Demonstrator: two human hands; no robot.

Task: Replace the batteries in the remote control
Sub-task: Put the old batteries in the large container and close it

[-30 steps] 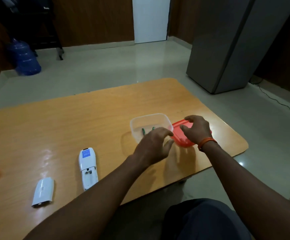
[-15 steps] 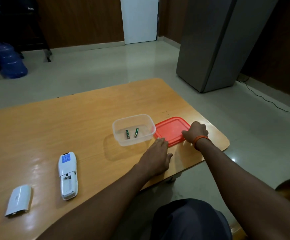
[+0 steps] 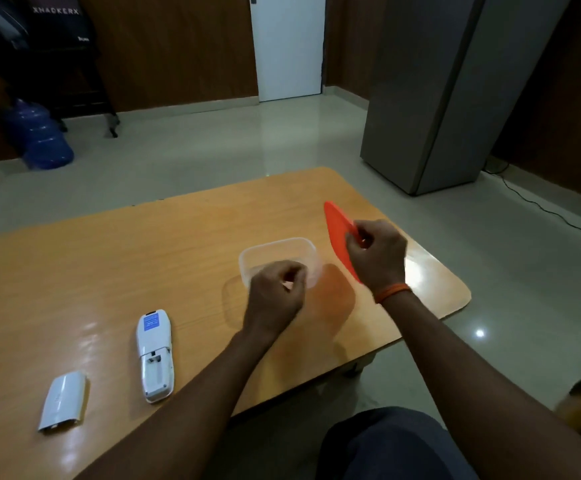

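Right hand (image 3: 377, 252) grips the red lid (image 3: 337, 230), lifted off the table (image 3: 109, 265) and tilted steeply on edge, just right of the clear plastic container (image 3: 282, 245). Orange wristband (image 3: 393, 292) on that wrist. Left hand (image 3: 275, 296) over the container's near rim, fingers curled towards the thumb; cannot tell whether they pinch anything. Container contents hidden behind this hand. White remote control (image 3: 154, 355) lies back-up on the table, well left of the container, battery compartment open. Battery cover (image 3: 63, 400) lies apart, further left.
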